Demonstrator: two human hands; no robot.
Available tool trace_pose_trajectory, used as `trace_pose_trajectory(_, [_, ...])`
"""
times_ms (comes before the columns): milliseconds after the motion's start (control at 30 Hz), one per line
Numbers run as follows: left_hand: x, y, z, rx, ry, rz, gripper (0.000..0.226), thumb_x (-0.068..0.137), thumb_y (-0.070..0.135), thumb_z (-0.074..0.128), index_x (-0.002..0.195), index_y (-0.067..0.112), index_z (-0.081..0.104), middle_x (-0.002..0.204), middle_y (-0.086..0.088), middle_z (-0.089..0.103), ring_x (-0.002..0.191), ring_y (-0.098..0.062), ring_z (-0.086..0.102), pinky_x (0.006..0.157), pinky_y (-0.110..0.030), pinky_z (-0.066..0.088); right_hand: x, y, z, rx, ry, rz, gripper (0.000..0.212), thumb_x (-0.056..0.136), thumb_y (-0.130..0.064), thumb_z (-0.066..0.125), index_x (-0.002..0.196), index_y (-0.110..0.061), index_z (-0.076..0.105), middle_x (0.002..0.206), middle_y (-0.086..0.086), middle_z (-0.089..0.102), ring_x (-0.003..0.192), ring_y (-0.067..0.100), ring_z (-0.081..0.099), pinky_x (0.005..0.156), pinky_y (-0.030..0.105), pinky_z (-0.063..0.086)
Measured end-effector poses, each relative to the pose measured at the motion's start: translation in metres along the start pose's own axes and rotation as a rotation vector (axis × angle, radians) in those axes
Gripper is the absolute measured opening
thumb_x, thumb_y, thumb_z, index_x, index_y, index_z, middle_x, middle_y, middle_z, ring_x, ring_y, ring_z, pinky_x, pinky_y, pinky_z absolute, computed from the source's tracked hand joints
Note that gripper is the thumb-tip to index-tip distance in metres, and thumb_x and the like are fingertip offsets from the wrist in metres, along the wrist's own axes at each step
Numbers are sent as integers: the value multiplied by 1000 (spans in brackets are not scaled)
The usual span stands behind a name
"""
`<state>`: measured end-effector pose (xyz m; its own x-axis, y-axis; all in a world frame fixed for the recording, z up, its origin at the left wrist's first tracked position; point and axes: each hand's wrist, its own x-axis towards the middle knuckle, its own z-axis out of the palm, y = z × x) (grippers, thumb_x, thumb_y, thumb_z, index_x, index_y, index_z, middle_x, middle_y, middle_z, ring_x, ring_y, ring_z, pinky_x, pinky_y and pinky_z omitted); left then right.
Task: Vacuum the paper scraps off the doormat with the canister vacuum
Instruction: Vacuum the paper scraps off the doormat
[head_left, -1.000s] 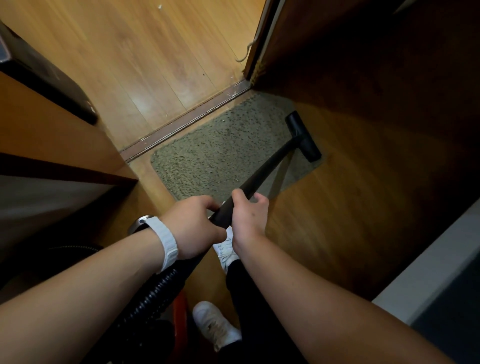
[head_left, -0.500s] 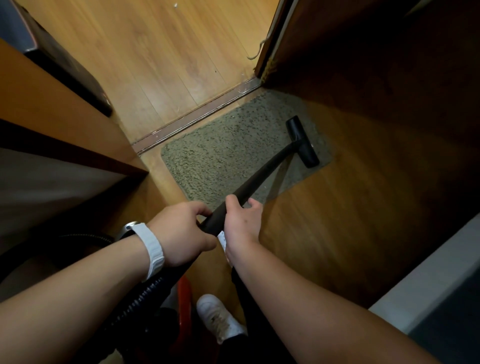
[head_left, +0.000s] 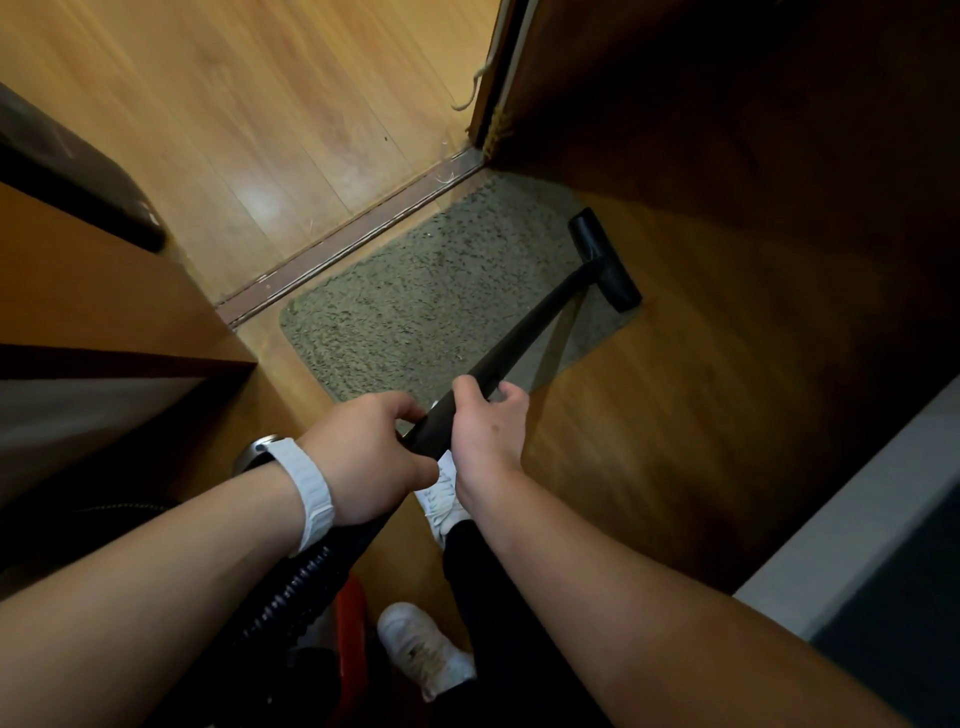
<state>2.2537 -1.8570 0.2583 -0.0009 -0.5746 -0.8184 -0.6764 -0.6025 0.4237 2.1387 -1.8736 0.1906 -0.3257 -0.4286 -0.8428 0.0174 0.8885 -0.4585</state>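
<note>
The grey-green shaggy doormat (head_left: 415, 306) lies open over most of its surface, to the left of the black vacuum wand (head_left: 519, 343) that crosses its near right part. The black T-shaped nozzle (head_left: 605, 260) stands on the mat's right edge. To its right the shadowed brown wooden floor (head_left: 701, 395) is free up to the dark brown door panel (head_left: 727, 114). On the left, the corner of a brown wooden cabinet (head_left: 114, 301) comes near the mat, leaving a narrow strip of floor. Beyond the brown threshold strip (head_left: 353, 240) the light wooden floor (head_left: 270, 104) is open. At near right a pale grey ledge (head_left: 857, 519) bounds the floor.
</note>
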Motion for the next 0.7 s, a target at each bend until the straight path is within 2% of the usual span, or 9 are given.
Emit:
trace_pose_trajectory(233, [5,2,-1,-5,-7,-4,38,69,26,75,102,34,57,83,4,72,69,-14,67,72,-35,57,3,-4,-1,0,-19,-2,51,91,-26,65,135,-23,38,113,6,64,96,19,66,89,35,55])
trace_pose_trajectory(367, [1,0,-1,1,-17,-12,39,71,28,74,105,33,56,84,5,71,69,-13,67,71,-34,57,2,0,0,-7,-17,0,52,91,-26,65,135,-21,39,115,8,64,97,21,67,92,39,57])
trace_pose_trajectory(433, [-2,-1,0,10,-17,-9,40,71,29,74,107,32,57,86,4,71,69,-15,67,71,-35,57,0,2,0,-24,-19,3,52,91,-27,65,136,-18,39,118,9,64,96,21,67,83,35,57])
trace_pose_trajectory(533, [-9,-8,1,16,-11,-8,42,71,29,76,109,30,58,87,2,71,71,-16,67,72,-35,57,-5,6,0,-69,-35,4,56,94,-28,62,141,-17,36,118,7,61,81,11,59,61,21,45])
trace_pose_trajectory(700, [-24,-29,1,-19,-22,-28,42,69,28,77,108,32,59,81,5,72,65,-14,68,70,-35,58,-20,22,3,-117,-66,14,49,94,-30,62,135,-19,36,96,-5,55,77,7,55,69,27,45])
